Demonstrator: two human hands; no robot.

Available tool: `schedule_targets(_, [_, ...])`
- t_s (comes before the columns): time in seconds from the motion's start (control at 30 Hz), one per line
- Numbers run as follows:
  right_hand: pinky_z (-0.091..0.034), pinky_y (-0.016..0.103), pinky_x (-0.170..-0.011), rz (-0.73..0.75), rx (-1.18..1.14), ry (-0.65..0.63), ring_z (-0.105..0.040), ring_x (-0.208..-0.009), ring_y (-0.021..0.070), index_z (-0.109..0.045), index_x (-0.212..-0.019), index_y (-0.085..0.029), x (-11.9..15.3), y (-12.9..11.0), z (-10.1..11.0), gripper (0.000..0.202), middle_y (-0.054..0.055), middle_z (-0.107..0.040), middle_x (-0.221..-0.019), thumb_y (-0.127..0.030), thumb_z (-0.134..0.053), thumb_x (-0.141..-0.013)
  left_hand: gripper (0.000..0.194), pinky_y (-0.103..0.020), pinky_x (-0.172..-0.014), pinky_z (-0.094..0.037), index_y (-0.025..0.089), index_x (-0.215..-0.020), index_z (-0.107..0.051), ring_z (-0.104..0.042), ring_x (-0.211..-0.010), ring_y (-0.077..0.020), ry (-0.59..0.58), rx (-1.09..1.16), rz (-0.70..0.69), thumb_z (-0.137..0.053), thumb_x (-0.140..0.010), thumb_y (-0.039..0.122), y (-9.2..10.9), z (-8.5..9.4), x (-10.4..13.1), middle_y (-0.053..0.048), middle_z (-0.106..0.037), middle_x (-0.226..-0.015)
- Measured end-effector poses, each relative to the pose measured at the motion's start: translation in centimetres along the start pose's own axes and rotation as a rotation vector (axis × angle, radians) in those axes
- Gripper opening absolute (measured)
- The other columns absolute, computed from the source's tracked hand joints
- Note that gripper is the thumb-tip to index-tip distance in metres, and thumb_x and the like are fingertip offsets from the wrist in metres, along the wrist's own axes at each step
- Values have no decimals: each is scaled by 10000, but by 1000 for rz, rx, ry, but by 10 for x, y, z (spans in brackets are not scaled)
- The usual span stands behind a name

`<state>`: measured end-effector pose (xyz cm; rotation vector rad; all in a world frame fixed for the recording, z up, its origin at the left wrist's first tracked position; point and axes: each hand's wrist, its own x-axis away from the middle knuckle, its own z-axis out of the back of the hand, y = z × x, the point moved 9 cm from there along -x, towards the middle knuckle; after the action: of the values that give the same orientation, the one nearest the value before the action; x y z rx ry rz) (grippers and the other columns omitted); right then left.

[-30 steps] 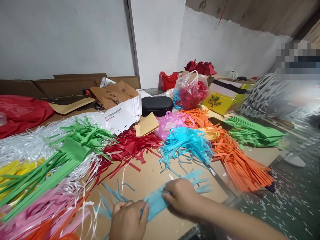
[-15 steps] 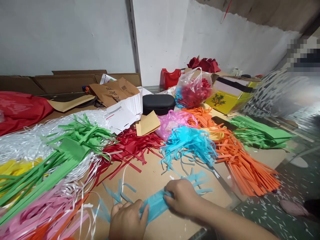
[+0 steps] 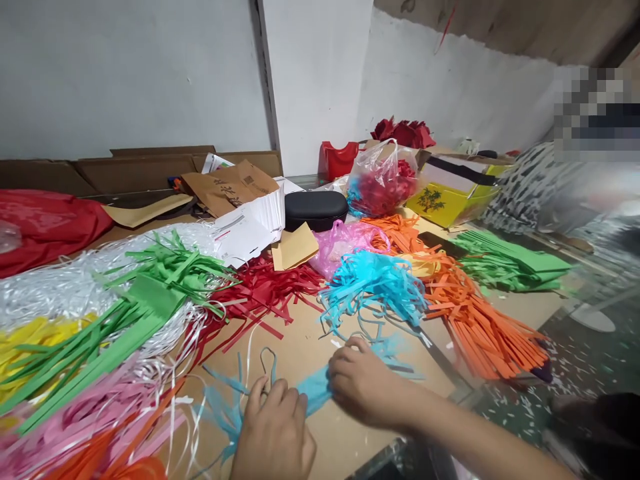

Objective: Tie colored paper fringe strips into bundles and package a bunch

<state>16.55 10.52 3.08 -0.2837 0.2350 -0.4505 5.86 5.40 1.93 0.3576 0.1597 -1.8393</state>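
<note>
A blue fringed paper piece [image 3: 316, 389] stretches between my hands, low in the view over the brown board [image 3: 300, 333]. My left hand [image 3: 275, 427] has its fingers curled over the piece's left part, near the loose strips. Farther right, my right hand [image 3: 363, 383] grips the other part with bent fingers. Fringe strips spread out past both hands and look blurred. A thin dark blue strip forms a loop just above my left hand. Behind my right hand lies a pile of bright blue strips [image 3: 375, 283].
Orange strips [image 3: 480, 327] and green strips [image 3: 515, 260] lie to the right. Red strips [image 3: 270, 283], green strips, white ribbon [image 3: 65, 277] and pink strips [image 3: 95, 400] lie left. A black case [image 3: 315, 208] stands behind. A person [image 3: 530, 180] is at the far right.
My left hand has moved right and turned over the blue piece. My right hand has come down flatter on it, so less of its middle shows. The view has shifted slightly.
</note>
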Motion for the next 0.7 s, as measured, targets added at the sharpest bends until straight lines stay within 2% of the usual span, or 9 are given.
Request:
schedule_targets(0.07, [-289, 415, -896, -51, -26, 15, -536, -926, 224, -631, -841, -193, -5, 5, 0, 169, 63, -680, -885, -238, -516, -956, 135, -515, -1026, -299, 205, -812, -705, -588, -889, -273, -8, -45, 31, -593, -757, 257, 4, -3, 0, -45, -669, -770])
schedule_targets(0.13, [-286, 400, -886, -107, -53, 42, -535, -941, 226, -638, -951, -193, -7, 9, 2, 111, 63, -678, -941, -285, -589, -912, 188, -516, -1021, -309, 214, -800, -698, -595, -874, -267, -15, -68, 70, -513, -820, 186, 1, -6, -1, -46, -665, -773])
schedule_targets(0.2, [-274, 406, -910, -114, -35, 27, -535, -967, 240, -626, -1054, -189, -9, 9, 1, 245, 73, -675, -994, -328, -662, -855, 265, -515, -1027, -300, 231, -787, -688, -610, -865, -253, -36, -43, 104, -459, -843, 109, -7, -9, 1, -29, -673, -780])
schedule_targets(0.27, [-272, 398, -898, -115, -11, -26, -546, -938, 233, -638, -1025, -184, -10, 11, -4, 240, 70, -682, -965, -345, -683, -853, 259, -523, -1047, -260, 251, -798, -685, -632, -877, -239, -64, 26, 107, -478, -845, 103, -19, -11, 4, -2, -691, -800])
schedule_targets(0.33, [-280, 367, -845, -141, -27, -74, -560, -877, 204, -661, -900, -181, -11, 20, -11, 150, 49, -690, -883, -330, -646, -912, 213, -509, -1052, -215, 288, -852, -690, -653, -910, -217, -89, 119, 85, -531, -858, 146, -31, -13, 7, 36, -716, -837])
schedule_targets(0.4, [-279, 338, -797, -179, -84, -89, -569, -856, 182, -682, -848, -183, -13, 32, -15, 187, 30, -698, -863, -337, -635, -945, 154, -494, -1033, -188, 324, -895, -694, -658, -962, -208, -98, 194, 74, -573, -881, 232, -42, -14, 10, 59, -735, -873])
schedule_targets(0.47, [-274, 323, -773, -207, -135, -91, -573, -853, 175, -703, -848, -189, -15, 42, -19, 188, 18, -706, -865, -355, -673, -929, 122, -499, -1020, -172, 331, -863, -701, -649, -994, -218, -133, 230, 109, -585, -897, 340, -52, -18, 11, 58, -742, -878])
schedule_targets(0.53, [-264, 321, -759, -240, -153, -73, -568, -840, 170, -707, -816, -188, -17, 48, -22, 196, 12, -705, -847, -348, -679, -926, 199, -516, -1028, -153, 325, -793, -703, -640, -990, -227, -182, 252, 164, -571, -907, 421, -60, -25, 12, 55, -740, -857])
schedule_targets(0.7, [-252, 323, -740, -278, -119, 15, -536, -804, 160, -653, -704, -179, -16, 52, -31, 272, -3, -673, -769, -331, -642, -929, 213, -482, -1004, -186, 354, -794, -705, -634, -997, -218, -199, 296, 185, -555, -918, 441, -66, -34, 15, 78, -743, -863])
